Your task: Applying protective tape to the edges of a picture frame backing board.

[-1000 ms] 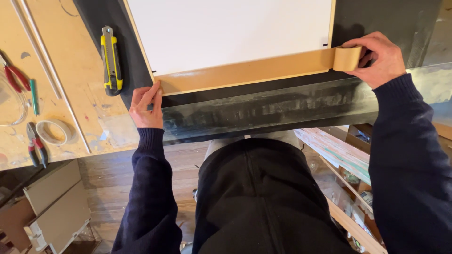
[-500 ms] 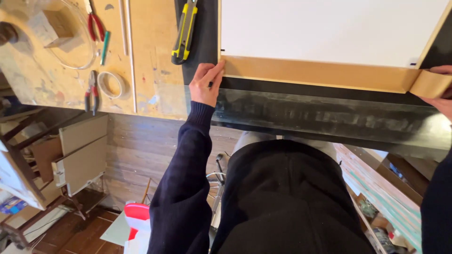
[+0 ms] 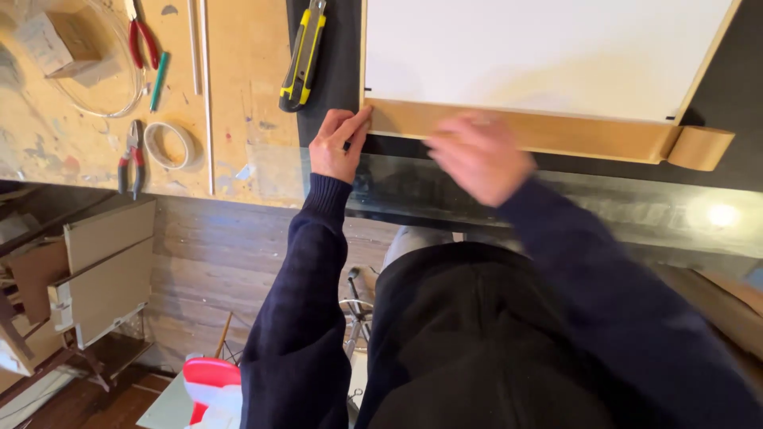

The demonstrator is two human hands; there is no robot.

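A white board (image 3: 540,52) lies on a black mat (image 3: 727,103), with a strip of brown paper tape (image 3: 588,133) stretched along its near edge. The tape roll (image 3: 699,148) rests at the strip's right end, with no hand on it. My left hand (image 3: 338,143) presses its fingertips on the left end of the strip at the board's corner. Blurred by motion, my right hand (image 3: 477,157) lies flat over the tape just right of the left hand, fingers spread, holding nothing.
A yellow and black utility knife (image 3: 302,56) lies left of the board. On the wooden bench (image 3: 246,119) sit a white tape ring (image 3: 168,144), two pairs of pliers (image 3: 131,159), a green pen (image 3: 159,79) and a small cardboard box (image 3: 56,44). Shelves stand below left.
My right hand let go of the tape roll at the right end and moved left onto the strip. The view shifted right. My left hand stayed at the corner.
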